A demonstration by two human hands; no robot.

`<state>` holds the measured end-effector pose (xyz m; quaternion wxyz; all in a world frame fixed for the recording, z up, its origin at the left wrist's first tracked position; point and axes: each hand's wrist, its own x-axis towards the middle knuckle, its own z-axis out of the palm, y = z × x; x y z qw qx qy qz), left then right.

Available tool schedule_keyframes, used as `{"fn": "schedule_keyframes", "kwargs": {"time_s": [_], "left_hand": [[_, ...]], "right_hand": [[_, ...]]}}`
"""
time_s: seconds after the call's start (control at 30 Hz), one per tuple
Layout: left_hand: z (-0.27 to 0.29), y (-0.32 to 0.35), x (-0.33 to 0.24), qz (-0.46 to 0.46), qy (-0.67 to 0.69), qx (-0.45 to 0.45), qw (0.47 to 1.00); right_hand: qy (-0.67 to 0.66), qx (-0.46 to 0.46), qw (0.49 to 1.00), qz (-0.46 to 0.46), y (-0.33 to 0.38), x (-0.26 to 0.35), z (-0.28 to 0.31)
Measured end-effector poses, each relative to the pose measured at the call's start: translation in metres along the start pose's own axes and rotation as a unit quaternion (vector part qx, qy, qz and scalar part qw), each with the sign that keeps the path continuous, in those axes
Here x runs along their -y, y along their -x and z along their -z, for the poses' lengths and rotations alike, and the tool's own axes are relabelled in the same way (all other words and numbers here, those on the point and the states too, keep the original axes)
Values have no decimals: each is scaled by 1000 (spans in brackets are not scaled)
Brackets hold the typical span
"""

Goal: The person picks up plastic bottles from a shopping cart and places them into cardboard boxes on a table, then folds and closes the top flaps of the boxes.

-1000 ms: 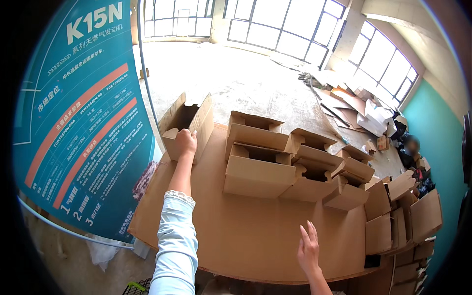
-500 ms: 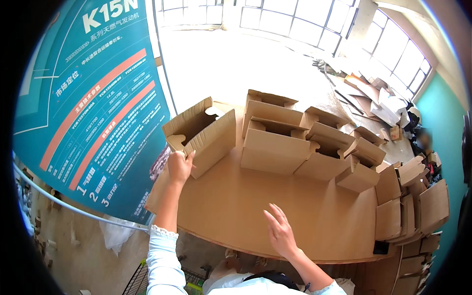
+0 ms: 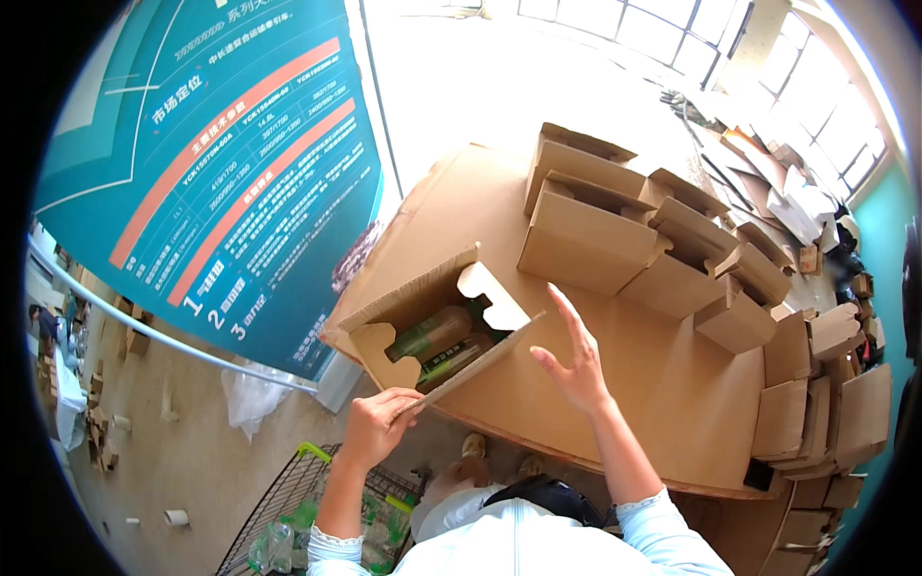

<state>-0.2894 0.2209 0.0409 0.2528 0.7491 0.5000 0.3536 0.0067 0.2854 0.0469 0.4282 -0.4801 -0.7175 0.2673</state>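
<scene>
An open-topped cardboard box (image 3: 384,348) is tilted at the near left of the table, its mouth facing me. Inside lie green-labelled, clear-looking items (image 3: 434,331) that resemble bottles; their exact kind is hard to make out. My left hand (image 3: 376,424) pinches the box's near corner between thumb and fingers. Just off the box's right side is my right hand (image 3: 574,360), its fingers spread and holding nothing. Several open cardboard boxes (image 3: 586,235) stand in rows on the far right part of the table.
Brown board covers the table (image 3: 567,403). A teal printed banner (image 3: 240,182) rises along the left. Below it stands a wire cart (image 3: 288,499) holding green, clear items. Flattened cartons (image 3: 783,418) are stacked at the table's right end, and scrap cardboard (image 3: 749,168) is heaped behind.
The box has come nearer me and tipped, so its contents now show. My left hand moved down with it; my right hand rose toward it. The view has shifted as well.
</scene>
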Motion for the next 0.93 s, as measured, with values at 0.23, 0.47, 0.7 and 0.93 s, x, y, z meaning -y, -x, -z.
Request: {"fn": "schedule_keyframes", "kwargs": {"time_s": [0.23,0.47,0.7,0.93], "left_hand": [[-16,19,-7,-22,-77,-184,980],[-33,17,27,182,4,-190,965],[-10,-28,24,93,-164,-231,955],[-18,-4,49,37,-179,-148,972]], "right_hand": [[-421,135,890,-115,-30,-32,-22],[-105,96,990,-24,-45,-61,-55],[65,111,989,77,-78,-40,-66],[141,190,955,177,-89,-57,-70]]}}
